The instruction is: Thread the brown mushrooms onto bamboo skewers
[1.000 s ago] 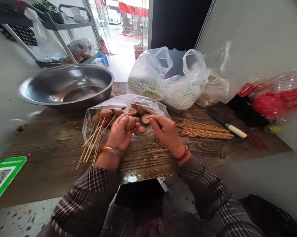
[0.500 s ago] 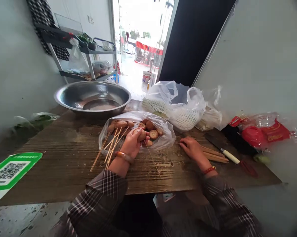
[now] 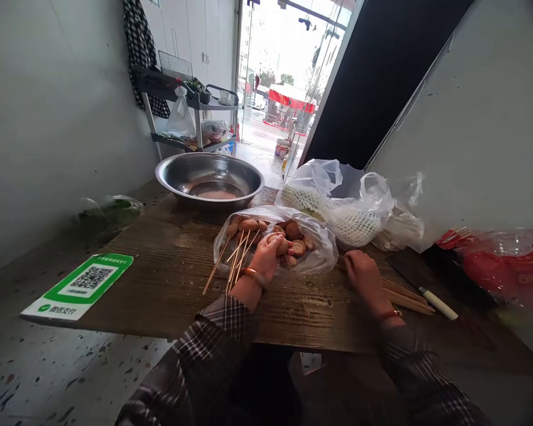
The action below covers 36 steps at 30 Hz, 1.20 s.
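My left hand (image 3: 267, 255) is closed round a brown mushroom (image 3: 282, 244) above the near side of an open plastic bag (image 3: 326, 239). A thin skewer slants down from this hand toward the table. More mushrooms (image 3: 248, 225) lie in the bag, some showing pale cut undersides (image 3: 299, 247). Several wooden skewers (image 3: 238, 263) lean out over the bag's left part. To the right of the bag, my right hand (image 3: 362, 272) rests low with its fingers curled at the tips of a skewer bundle (image 3: 408, 297); what is between the fingers is hidden.
On the wooden table (image 3: 168, 296) stand a metal basin (image 3: 210, 177) at the back left and white plastic bags (image 3: 357, 219) at the back right. A knife (image 3: 439, 303) lies right of the skewers. A green QR sign (image 3: 84, 284) is at the left edge.
The view has tilted and shifted, so the table sits further right. My left hand still holds the mushroom. The fingers of my right hand are more curled in.
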Tool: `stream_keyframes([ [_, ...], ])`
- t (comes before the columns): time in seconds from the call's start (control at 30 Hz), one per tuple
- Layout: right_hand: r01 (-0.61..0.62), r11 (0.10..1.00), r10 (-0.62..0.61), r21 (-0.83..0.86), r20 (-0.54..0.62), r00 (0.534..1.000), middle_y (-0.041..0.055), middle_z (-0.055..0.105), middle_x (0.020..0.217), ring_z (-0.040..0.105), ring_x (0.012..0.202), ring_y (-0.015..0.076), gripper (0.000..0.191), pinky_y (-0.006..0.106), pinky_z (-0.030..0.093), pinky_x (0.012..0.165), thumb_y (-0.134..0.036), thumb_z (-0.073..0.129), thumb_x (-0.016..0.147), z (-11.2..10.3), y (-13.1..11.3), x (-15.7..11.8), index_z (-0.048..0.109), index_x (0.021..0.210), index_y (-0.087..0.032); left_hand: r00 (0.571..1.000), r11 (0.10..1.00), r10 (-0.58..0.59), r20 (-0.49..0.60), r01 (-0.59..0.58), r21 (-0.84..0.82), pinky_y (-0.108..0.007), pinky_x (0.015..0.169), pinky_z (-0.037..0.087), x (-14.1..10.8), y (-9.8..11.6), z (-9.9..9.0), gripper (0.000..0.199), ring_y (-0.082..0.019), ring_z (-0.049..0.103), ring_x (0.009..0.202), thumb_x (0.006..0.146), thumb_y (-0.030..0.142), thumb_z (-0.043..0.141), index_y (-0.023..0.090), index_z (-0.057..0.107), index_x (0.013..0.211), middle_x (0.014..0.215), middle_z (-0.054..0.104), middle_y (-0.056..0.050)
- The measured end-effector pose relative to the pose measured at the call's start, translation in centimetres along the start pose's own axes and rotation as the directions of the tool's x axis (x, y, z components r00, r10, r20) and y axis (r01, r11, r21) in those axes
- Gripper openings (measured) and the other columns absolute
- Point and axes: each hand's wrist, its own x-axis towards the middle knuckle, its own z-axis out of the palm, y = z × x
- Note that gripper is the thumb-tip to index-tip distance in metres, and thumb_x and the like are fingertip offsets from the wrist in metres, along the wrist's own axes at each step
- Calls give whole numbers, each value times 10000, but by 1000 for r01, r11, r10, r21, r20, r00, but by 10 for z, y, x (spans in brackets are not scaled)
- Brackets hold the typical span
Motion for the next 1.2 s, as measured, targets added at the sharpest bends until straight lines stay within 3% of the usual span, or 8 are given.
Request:
stream_keyframes([
  [0.1,-70,993,85,95,-156,984,139,734,958,653,885,278,263,394,437,809,-320,411,1032,-13,-10,9,638,1014,-188,1000,1000,4,-1,-4,2,-262,555,536,0,0,0,286,-156,681,602,832,315,735,151,557,985,783,718,-65],
  [0.27,-90,935,216,342,-351,911,105,731,963,653,807,238,294,364,481,755,-434,443,1020,-59,-43,28,636,1055,-215,1000,1000,-6,-4,6,-7,-243,539,510,0,-1,0,260,-146,673,601,853,312,716,154,558,985,781,716,-58],
  [0.33,-68,911,225,407,-353,908,81,721,905,646,761,221,290,350,494,731,-442,475,1010,-75,-64,32,658,1039,-218,1000,1000,-2,4,2,-22,-245,548,511,0,0,0,292,-149,676,612,843,326,736,155,560,1002,793,719,-61],
  [0.47,10,864,121,504,-227,966,61,712,868,660,782,218,302,358,528,775,-378,451,1022,-90,-105,34,692,1117,-222,999,998,19,26,-18,-66,-265,611,543,-1,0,-1,309,-147,680,637,834,350,761,154,569,976,814,720,-69],
  [0.67,110,769,-43,629,-121,992,83,705,1000,675,928,224,296,384,558,857,-339,485,1022,-79,-127,28,751,1104,-240,999,992,-9,34,14,-128,-269,634,549,0,1,-1,258,-149,678,654,894,375,688,166,579,999,834,718,-79],
  [0.9,-7,731,9,682,1,1000,69,701,919,692,788,207,286,334,563,688,-398,586,982,-67,-124,18,787,1100,-232,998,987,-25,49,32,-160,-269,623,533,0,2,-1,244,-163,679,663,938,395,620,169,575,1018,842,712,-91],
  [1.1,-41,777,56,628,-4,998,92,795,1028,739,938,266,269,417,562,869,-388,594,962,-46,-115,16,801,1013,-224,997,972,-67,34,73,-223,-283,645,541,0,4,-1,173,-173,687,674,994,314,493,161,574,997,847,716,-106],
  [1.2,-101,728,112,678,28,993,101,814,991,755,909,278,268,428,576,863,-394,619,926,-35,-110,13,811,960,-210,997,968,-70,28,74,-241,-296,654,544,0,5,0,181,-185,692,683,991,323,506,158,578,981,856,718,-117],
])
